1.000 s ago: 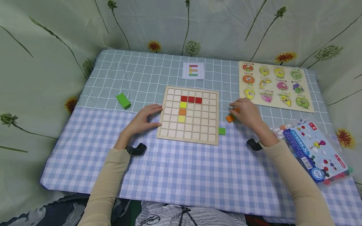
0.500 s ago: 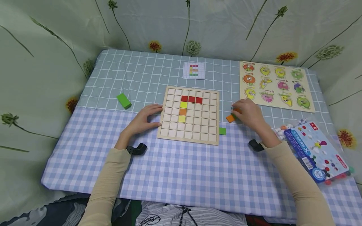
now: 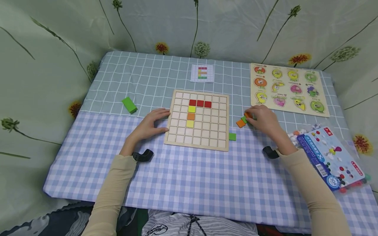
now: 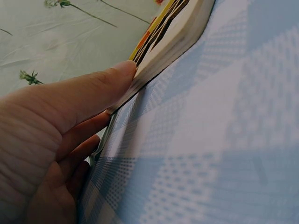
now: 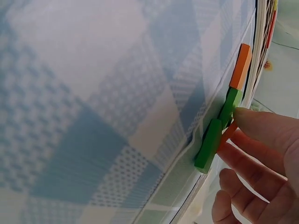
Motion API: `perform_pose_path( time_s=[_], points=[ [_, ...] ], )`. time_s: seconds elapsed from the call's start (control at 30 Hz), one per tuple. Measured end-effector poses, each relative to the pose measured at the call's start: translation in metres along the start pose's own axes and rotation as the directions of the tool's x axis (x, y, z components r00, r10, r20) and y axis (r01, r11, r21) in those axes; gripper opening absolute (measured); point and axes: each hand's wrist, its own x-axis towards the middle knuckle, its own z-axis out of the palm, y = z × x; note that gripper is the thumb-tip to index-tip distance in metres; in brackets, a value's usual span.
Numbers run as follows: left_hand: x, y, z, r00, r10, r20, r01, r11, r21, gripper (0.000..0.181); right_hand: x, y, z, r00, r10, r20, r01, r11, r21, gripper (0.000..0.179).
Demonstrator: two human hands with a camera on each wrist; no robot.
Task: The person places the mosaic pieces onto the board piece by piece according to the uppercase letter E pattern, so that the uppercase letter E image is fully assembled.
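A wooden grid board (image 3: 206, 133) lies mid-table, with three red tiles (image 3: 200, 104) in a row. Below their left end run a yellow tile (image 3: 192, 109), an orange one (image 3: 191, 116) and another yellow one. My left hand (image 3: 151, 124) touches the board's left edge with thumb and fingertips, its fingers relaxed. Right of the board, my right hand (image 3: 264, 119) pinches an orange tile (image 5: 228, 134) in a small cluster. Beside it lie a green tile (image 5: 209, 145), another green tile (image 5: 230, 106) and an orange tile (image 5: 241, 66).
A green block (image 3: 129, 105) lies at left. One green tile (image 3: 232, 136) sits at the board's right edge. Behind the board is a pattern card (image 3: 202, 73). At right are a fruit puzzle board (image 3: 287, 88) and a clear-sided box (image 3: 332, 157) of coloured balls.
My right hand has drawn slightly right and toward me, uncovering more of the orange and green tiles. My left hand and the board stay put.
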Motion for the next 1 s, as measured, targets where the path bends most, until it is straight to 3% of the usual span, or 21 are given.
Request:
perform_pose_path(
  time_s=[0.23,0.4,1.0],
  points=[
    [-0.001,0.001,0.000,1.000,-0.008,0.003,0.008,1.000,0.001,0.063,0.000,0.004,-0.004,0.997,0.012,0.081,-0.012,1.000,0.002,0.034],
    [-0.001,0.002,-0.001,1.000,-0.013,0.001,0.013,1.000,0.004,0.063,0.001,0.006,-0.004,0.996,0.015,0.093,-0.017,1.000,0.019,0.031],
    [-0.001,0.001,0.000,1.000,-0.025,0.007,0.025,1.000,-0.010,0.063,0.011,-0.025,-0.005,0.995,-0.100,-0.024,0.100,0.995,0.022,0.029]
  ],
)
